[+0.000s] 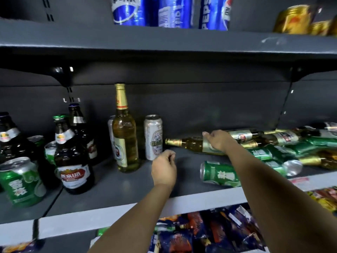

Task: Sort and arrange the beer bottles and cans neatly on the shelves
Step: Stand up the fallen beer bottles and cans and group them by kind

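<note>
Grey metal makes up the middle shelf (116, 181), which spans the view and carries the beer. At three o'clock a jumbled heap of fallen bottles and green cans (295, 148) lies on its side. At nine o'clock dark brown bottles (73, 161) stand upright among standing green cans (20, 181). Just left of twelve o'clock a tall clear bottle with a gold neck (125, 132) stands upright, a silver can (153, 136) just beside it at its right. Right of centre, a clear bottle (191, 144) lies flat, cap pointing to nine o'clock; the right hand (218, 140) rests over its body, fingers curled round it. One green can (218, 173) lies alone on its side at four o'clock, near the shelf's front edge. The left hand (164, 168) hovers at centre above the shelf, fingers loosely curled and holding nothing, near the silver can but apart from it.
</note>
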`<state>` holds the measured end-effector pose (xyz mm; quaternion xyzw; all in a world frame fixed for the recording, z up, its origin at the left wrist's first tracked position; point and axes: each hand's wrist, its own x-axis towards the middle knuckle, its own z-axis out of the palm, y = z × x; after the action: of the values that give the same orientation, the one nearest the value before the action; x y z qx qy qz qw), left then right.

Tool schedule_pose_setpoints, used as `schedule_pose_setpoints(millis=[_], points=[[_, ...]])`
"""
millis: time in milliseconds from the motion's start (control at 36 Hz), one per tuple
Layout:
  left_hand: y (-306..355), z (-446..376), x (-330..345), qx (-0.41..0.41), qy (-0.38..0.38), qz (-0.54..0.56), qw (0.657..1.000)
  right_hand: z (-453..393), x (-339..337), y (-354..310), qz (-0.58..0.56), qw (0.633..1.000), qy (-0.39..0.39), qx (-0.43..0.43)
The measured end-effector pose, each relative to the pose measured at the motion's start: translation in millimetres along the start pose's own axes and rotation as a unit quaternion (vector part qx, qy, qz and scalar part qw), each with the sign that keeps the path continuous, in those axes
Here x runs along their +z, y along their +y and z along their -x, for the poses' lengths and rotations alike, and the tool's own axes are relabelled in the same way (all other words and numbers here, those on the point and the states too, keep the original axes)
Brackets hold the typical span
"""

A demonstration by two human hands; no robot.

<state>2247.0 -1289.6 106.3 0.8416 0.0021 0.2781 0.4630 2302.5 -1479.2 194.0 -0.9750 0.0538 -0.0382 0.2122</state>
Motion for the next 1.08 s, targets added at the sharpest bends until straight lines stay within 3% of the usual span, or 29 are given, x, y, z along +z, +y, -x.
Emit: schedule_pose_setpoints(millis=[111,222,333,389,528,583,722,778,889,1083], points=[[31.0,14.5,30.3,-0.001,-0.063,-0.001,0.998,6.7,-8.7,30.1,0.015,0.999,-0.04,-0.019],[63.9,35.8,45.3,0.092,-0.131,-0.064,0.985,15.3,-8.8,48.9,0.039,0.996,-0.052,-0.06],[79.7,48.2,56.6,0.194,-0.262,-0.285,0.901,15.0,-7.3,61.1,0.049,0.995,-0.031,-0.086],[83.3,49.0,61.7,0.209,-0.272,-0.341,0.875,16.2,-9.1,63.5,0.055,0.993,-0.018,-0.101],[90.4,45.7,64.4,0.21,-0.23,-0.371,0.875,16.3,-12.9,68.0,0.034,0.992,0.03,-0.12],[89.0,45.0,62.3,0.19,-0.193,-0.363,0.891,14.8,-15.7,69.3,0.017,0.992,0.05,-0.116],[79.1,34.5,45.4,0.021,-0.062,-0.201,0.977,11.6,-19.2,65.6,0.044,0.991,0.061,-0.113],[71.6,28.2,37.5,-0.06,-0.017,-0.112,0.992,8.7,-16.1,60.2,0.067,0.989,0.065,-0.118],[55.8,14.7,21.0,-0.135,0.064,-0.01,0.989,1.8,-9.8,49.3,0.12,0.981,0.081,-0.128],[24.8,-14.1,8.5,-0.168,0.116,0.01,0.979,-19.5,11.1,29.2,0.188,0.973,0.036,-0.132]])
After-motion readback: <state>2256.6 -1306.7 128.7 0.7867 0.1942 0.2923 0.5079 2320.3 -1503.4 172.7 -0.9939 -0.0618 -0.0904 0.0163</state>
